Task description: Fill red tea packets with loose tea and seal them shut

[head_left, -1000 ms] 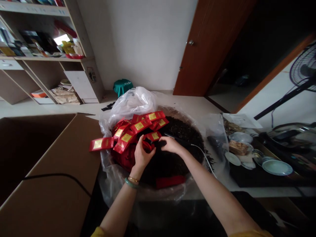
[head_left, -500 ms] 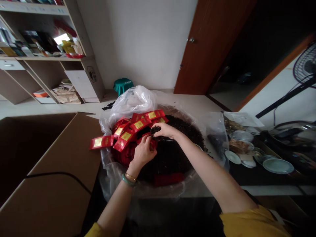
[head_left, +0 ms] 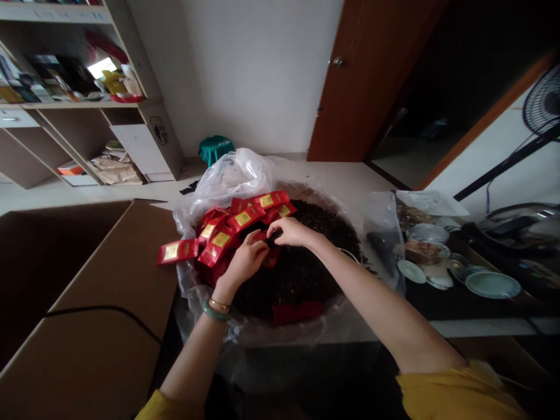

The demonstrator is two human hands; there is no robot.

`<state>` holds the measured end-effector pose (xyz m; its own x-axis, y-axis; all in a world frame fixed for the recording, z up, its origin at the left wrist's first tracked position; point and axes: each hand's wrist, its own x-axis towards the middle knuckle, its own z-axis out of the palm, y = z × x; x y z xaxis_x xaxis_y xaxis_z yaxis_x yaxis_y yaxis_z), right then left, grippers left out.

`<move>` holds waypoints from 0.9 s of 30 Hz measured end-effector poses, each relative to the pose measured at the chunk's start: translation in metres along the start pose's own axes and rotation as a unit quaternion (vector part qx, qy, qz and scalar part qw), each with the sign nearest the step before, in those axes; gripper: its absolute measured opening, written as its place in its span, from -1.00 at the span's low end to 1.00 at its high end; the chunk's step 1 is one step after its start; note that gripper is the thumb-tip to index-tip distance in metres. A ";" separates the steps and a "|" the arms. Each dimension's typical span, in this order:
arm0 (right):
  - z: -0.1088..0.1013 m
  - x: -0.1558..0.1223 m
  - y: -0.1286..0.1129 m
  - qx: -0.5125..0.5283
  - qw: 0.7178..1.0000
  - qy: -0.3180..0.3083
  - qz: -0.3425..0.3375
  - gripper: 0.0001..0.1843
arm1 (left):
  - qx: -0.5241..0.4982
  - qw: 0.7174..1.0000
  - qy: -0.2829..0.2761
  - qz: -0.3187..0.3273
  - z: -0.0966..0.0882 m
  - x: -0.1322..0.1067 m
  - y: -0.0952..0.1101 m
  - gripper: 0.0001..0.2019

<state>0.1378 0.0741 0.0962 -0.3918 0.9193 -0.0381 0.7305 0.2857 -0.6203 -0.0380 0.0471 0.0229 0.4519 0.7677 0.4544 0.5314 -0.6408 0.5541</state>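
A wide round basket [head_left: 301, 329] lined with clear plastic holds a heap of dark loose tea leaves [head_left: 319, 256]. Several small red packets with gold labels [head_left: 227, 230] lie fanned over its left side. My left hand [head_left: 245, 261] is closed around a red packet [head_left: 269, 256] above the leaves. My right hand [head_left: 291, 231] pinches a clump of dark tea at the mouth of that packet. The two hands touch over the middle of the basket.
A large open cardboard box [head_left: 87, 291] fills the left foreground with a black cable across its flap. Small dishes and bowls [head_left: 437, 262] stand on a dark tray to the right. Shelves [head_left: 65, 105], a wooden door [head_left: 371, 76] and a fan [head_left: 542, 111] lie behind.
My right hand lifted from the tea heap with a pinch of leaves and came to the packet in my left hand. The view shifted slightly.
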 end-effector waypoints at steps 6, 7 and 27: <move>-0.005 -0.002 0.008 0.103 0.991 0.080 0.031 -0.79 | 0.056 0.998 0.023 -0.015 -0.002 -0.002 0.001 -0.90; -0.007 -0.003 0.012 0.129 0.986 0.098 0.029 -0.80 | 0.067 0.997 0.025 -0.011 -0.003 -0.002 0.001 -0.91; 0.018 -0.023 0.016 -0.091 0.993 0.010 -0.077 -0.85 | -0.245 0.955 0.077 -0.146 0.005 0.005 0.001 -0.55</move>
<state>0.1480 0.0524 0.0730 -0.4972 0.8653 0.0633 0.7521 0.4662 -0.4659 -0.0318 0.0504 0.0226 0.2046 0.9292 0.3077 0.2023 -0.3477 0.9155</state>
